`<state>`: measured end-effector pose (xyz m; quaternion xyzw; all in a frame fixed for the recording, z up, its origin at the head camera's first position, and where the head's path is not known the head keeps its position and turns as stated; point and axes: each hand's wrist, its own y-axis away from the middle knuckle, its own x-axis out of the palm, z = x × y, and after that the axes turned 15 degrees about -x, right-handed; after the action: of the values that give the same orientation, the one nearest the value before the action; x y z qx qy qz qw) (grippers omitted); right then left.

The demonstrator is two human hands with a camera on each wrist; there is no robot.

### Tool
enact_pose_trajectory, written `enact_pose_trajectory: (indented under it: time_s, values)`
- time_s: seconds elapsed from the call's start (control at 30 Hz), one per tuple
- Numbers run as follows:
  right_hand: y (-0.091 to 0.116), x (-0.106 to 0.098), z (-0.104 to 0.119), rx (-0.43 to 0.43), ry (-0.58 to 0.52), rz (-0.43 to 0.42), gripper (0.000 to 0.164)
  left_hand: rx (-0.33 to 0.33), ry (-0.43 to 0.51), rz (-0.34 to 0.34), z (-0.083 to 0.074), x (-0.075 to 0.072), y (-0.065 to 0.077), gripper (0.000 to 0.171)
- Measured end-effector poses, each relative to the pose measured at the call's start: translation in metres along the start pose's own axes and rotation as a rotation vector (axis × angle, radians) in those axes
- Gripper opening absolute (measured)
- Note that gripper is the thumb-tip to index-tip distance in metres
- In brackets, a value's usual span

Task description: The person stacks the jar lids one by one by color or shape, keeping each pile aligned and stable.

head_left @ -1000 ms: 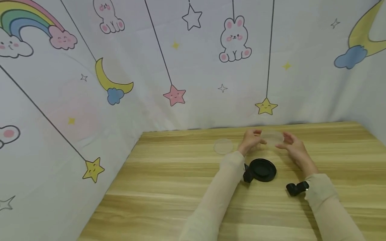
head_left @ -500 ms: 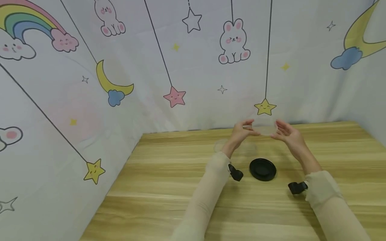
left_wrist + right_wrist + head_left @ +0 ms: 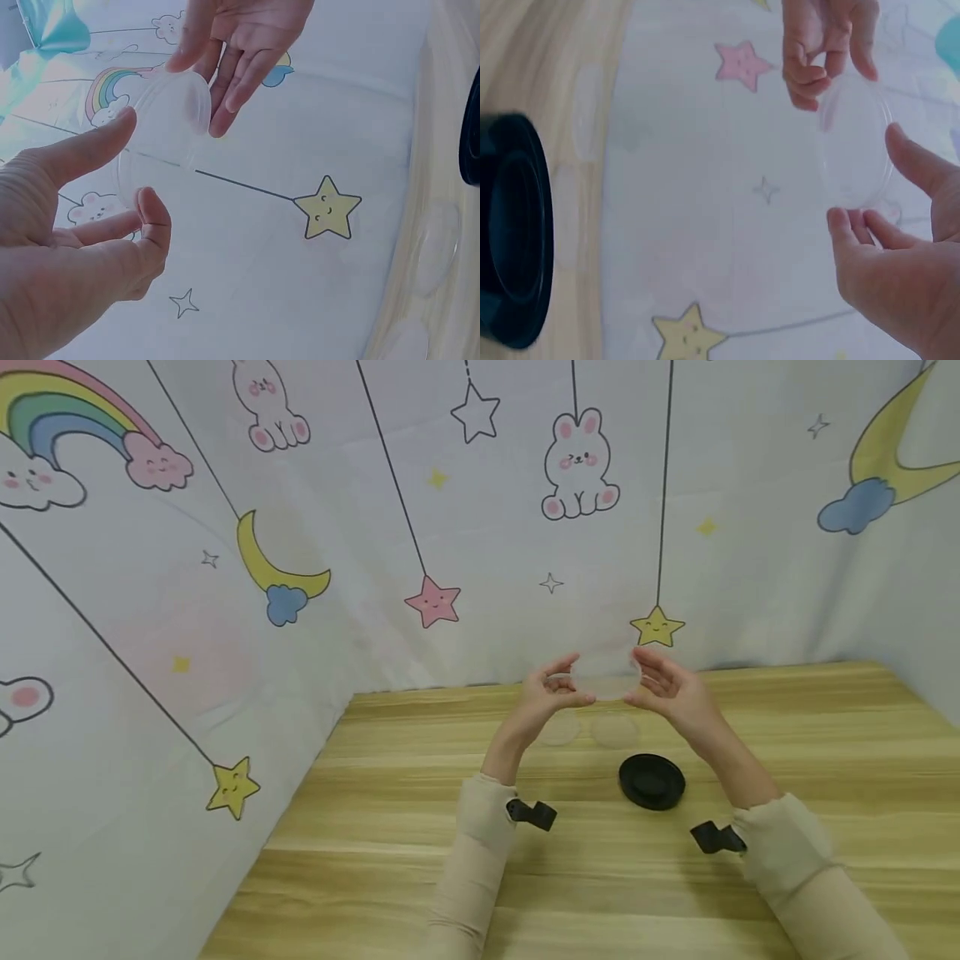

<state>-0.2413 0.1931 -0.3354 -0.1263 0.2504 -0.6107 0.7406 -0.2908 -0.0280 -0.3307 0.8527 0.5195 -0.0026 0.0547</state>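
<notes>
A clear round plastic lid (image 3: 606, 678) with a thin rim is raised above the back of the table, between both hands. My left hand (image 3: 542, 700) grips its left side with thumb and fingers; in the left wrist view the lid (image 3: 161, 139) stands tilted on edge. On the opposite side my right hand (image 3: 675, 695) pinches the rim, thumb on one face and fingertips at the edge, as the right wrist view of the lid (image 3: 855, 146) shows. Below the hands, two clear discs (image 3: 615, 730) lie side by side on the table.
A black round dish-like piece (image 3: 652, 782) lies on the wooden table (image 3: 390, 827), nearer than the clear discs. Behind the table's back edge hangs a white cloth (image 3: 495, 543) printed with stars and rabbits. Black wrist cameras (image 3: 531, 814) sit on both sleeves.
Both hands have carried the clear lid leftward and up from the table's back. The two discs on the table now both show below the hands; the black piece stays put.
</notes>
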Motion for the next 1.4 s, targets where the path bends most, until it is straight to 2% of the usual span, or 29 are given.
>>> enact_pose_trajectory:
  time_s: [0.17,0.47,0.67,0.77,0.9,1.07,1.23,1.4]
  values:
    - [-0.001,0.023,0.004,-0.029,-0.022,0.037,0.076,-0.001,0.001,0.008,0.004,-0.021,0.020,0.070]
    - [0.002,0.051,-0.005,-0.012,-0.057,0.075,0.081,-0.034,-0.065,0.022,0.012,-0.045,0.041,0.069]
    - [0.008,0.069,-0.012,0.009,-0.054,0.102,0.085,-0.087,-0.138,0.041,0.023,-0.061,0.051,0.068]
    - [0.011,0.074,-0.014,0.046,-0.078,0.133,0.086,-0.125,-0.190,0.058,0.029,-0.067,0.053,0.068]
    - [0.013,0.080,-0.019,0.123,-0.137,0.181,0.090,-0.139,-0.228,0.096,0.035,-0.072,0.053,0.071]
    - [0.013,0.091,-0.032,0.163,-0.169,0.227,0.096,-0.173,-0.260,0.152,0.046,-0.081,0.052,0.072]
    - [0.017,0.099,-0.043,0.223,-0.113,0.266,0.095,-0.184,-0.333,0.222,0.060,-0.087,0.049,0.078]
    - [0.019,0.102,-0.051,0.284,-0.066,0.281,0.089,-0.201,-0.411,0.232,0.074,-0.090,0.044,0.076]
